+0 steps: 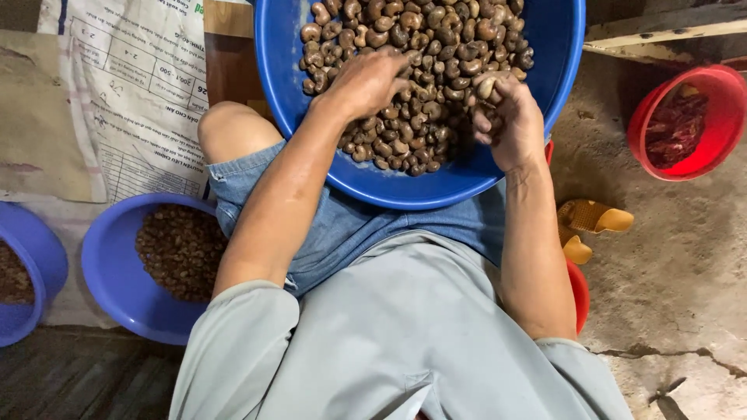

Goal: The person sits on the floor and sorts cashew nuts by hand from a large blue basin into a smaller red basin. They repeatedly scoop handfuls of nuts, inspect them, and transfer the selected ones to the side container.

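A big blue basin rests on my lap, heaped with brown cashew nuts in their shells. My left hand lies palm down on the pile, fingers spread over the nuts. My right hand is at the basin's right side, its fingers curled around a nut held just above the heap.
Two smaller blue bowls with dark brown pieces sit on the floor to my left, next to a printed sack. A red bowl of reddish scraps stands at the right on cracked concrete, near yellow sandals.
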